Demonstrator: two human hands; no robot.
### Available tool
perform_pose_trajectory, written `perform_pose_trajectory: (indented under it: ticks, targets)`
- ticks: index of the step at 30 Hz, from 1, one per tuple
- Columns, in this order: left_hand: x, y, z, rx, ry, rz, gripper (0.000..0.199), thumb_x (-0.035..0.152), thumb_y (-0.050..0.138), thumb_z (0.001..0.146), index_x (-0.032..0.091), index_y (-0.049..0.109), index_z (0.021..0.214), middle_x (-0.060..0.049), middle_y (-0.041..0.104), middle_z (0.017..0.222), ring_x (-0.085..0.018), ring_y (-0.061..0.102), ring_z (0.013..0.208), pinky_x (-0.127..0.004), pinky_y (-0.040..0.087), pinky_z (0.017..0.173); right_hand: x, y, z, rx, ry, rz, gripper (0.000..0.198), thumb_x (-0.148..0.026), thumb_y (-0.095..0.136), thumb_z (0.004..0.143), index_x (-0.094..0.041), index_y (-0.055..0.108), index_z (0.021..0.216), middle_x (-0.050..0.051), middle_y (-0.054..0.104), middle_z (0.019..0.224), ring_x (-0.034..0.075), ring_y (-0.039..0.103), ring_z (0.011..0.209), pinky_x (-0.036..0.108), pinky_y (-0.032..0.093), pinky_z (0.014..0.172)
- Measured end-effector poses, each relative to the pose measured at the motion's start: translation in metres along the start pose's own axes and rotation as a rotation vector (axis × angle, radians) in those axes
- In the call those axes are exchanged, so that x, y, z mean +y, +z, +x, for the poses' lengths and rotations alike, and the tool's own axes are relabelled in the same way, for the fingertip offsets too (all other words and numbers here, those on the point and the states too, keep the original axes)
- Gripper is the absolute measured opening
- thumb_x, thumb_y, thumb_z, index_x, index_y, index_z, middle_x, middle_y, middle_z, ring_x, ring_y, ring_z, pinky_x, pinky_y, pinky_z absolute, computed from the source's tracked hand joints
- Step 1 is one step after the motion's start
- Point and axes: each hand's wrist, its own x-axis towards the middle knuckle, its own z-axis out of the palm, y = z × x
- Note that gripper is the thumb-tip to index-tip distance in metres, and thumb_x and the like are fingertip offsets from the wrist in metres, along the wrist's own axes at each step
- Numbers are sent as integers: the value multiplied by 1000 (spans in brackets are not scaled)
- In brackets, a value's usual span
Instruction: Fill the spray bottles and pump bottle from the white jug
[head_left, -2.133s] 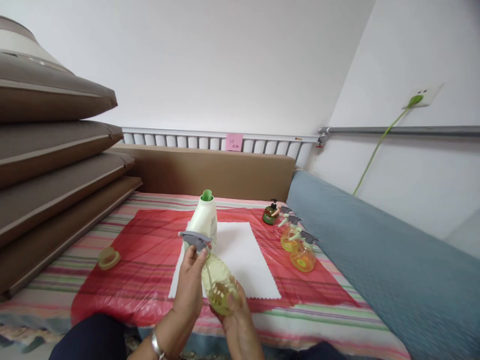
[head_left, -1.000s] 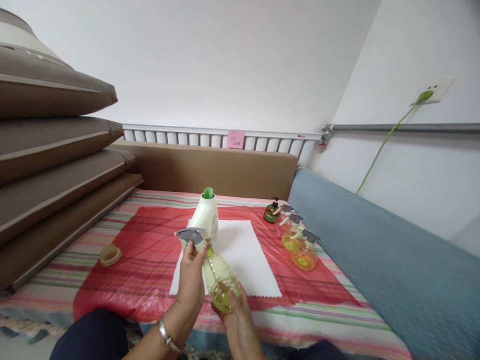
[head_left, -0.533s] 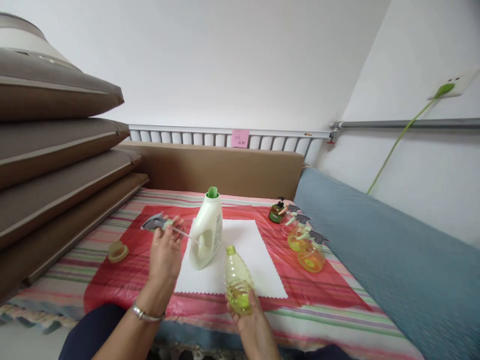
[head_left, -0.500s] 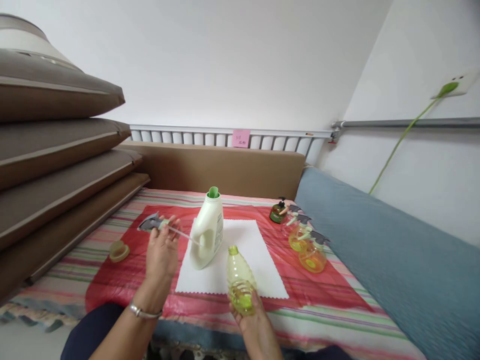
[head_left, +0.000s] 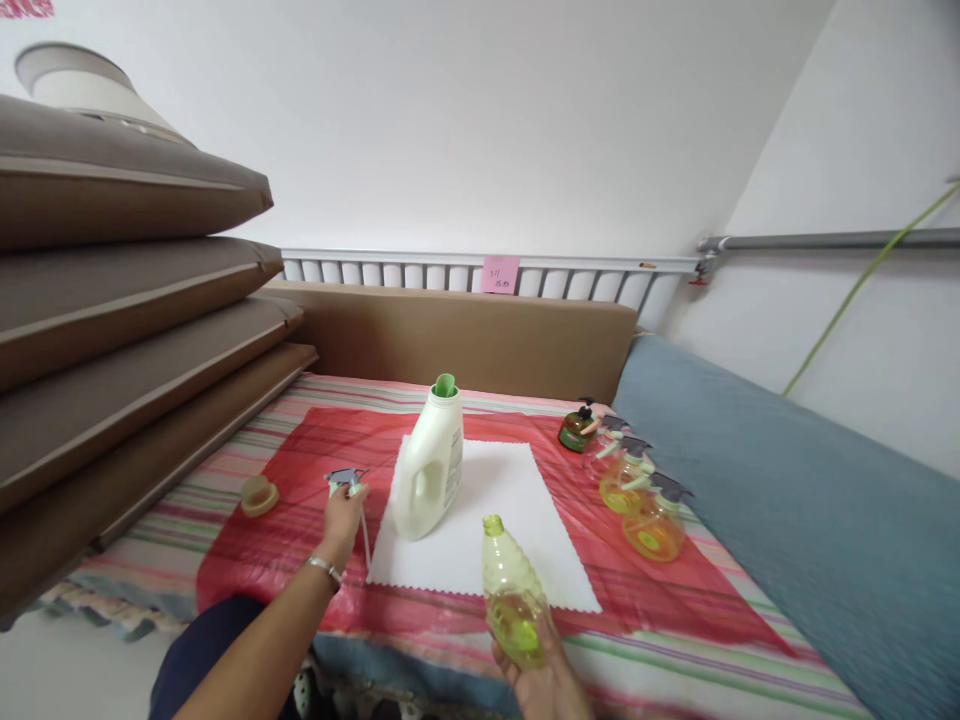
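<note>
— What are you holding, over on your end?

— My left hand (head_left: 343, 521) is clamped on the collar of the grey spray head (head_left: 345, 478), above the red sheet (head_left: 300, 520) and left of the white jug (head_left: 437, 450). My right hand (head_left: 538, 672) is wrapped around the lower part of the yellow bottle (head_left: 511, 592), near me, in front of the white mat (head_left: 514, 490).

— Why by the collar?

— I'd say because that leaves the thin tube (head_left: 367, 540) free to hang. It drops close beside the mat's left edge; whether its tip touches anything, I can't tell from here.

— And why hold the bottle so low?

— My guess: the weight sits there, with the liquid, and the open neck stays uncovered. It leans slightly, mouth leftward, but the liquid lies well below the neck, so a spill looks unlikely. I can't tell whether anything besides the hand supports it.

— What about the rest?

— The jug stands on the mat, apart from both hands, probably central so either can reach it. A round cap-like piece (head_left: 259, 496) lies to the left. The spray bottles (head_left: 619, 488) and dark pump bottle (head_left: 576, 432) stand grouped at the right, likely to spare them a knock. The red sheet probably guards the striped cloth from drips.
</note>
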Motion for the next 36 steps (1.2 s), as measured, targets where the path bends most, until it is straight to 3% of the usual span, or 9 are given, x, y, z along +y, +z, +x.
perform_pose_trajectory:
  ticks: [3,7,11,15,18,24,29,32,36]
  targets:
    - [-5,6,8,11,2,93,20,30,67,57,18,52,53,3,46,41,-20,52,48,-30,38,51,1,0,1,18,2,-11,51,-42,79,58,-21,60,101,8,68,103,23,62,91,35,49,71]
    - [-2,8,-2,-43,48,136,17,27,70,53,18,56,52,-2,54,47,-26,58,58,-35,41,60,3,-1,4,62,-58,-10,51,-42,79,57,-23,60,100,6,69,98,23,63,86,35,49,66]
    - [17,6,-29,-67,183,96,24,30,71,55,18,64,75,-9,66,80,-30,59,90,-36,42,77,1,-4,8,86,-65,18,54,-45,79,55,-23,60,100,7,69,97,23,64,82,34,49,63]
    - [44,22,-51,-199,398,80,44,35,65,65,19,57,106,-10,60,111,-25,54,105,-35,40,88,-11,1,6,23,-18,25,48,-51,74,60,-19,64,95,8,70,94,22,64,81,35,49,68]
    - [55,46,-50,-223,514,231,51,32,67,63,15,52,109,-10,60,105,-25,56,98,-37,43,84,-23,5,1,-33,-17,-7,46,-53,71,62,-18,66,92,8,70,93,21,64,81,35,49,71]
    - [64,77,-27,-168,522,287,25,24,54,69,15,53,93,-6,61,85,-21,59,78,-32,47,68,-44,-1,-9,-6,-141,-47,45,-53,73,61,-25,65,96,6,68,100,22,63,88,38,49,73]
    - [96,72,-16,-180,612,327,22,23,51,69,16,54,90,-4,62,82,-20,58,77,-29,45,67,-67,-1,-18,-14,-273,-74,39,-50,70,66,-29,64,98,3,68,101,23,60,94,39,49,77]
    - [109,63,-18,-269,693,378,21,22,50,68,18,57,88,-3,64,82,-19,58,77,-27,43,67,-86,5,-20,-8,-326,-77,42,-49,68,69,-31,60,106,3,66,106,23,59,97,38,50,76]
    - [110,61,-30,-432,774,450,19,20,49,68,20,60,84,-1,66,80,-18,60,75,-24,41,65,-116,16,-18,18,-415,-106,45,-50,62,74,-31,55,114,3,65,106,22,59,96,37,51,75]
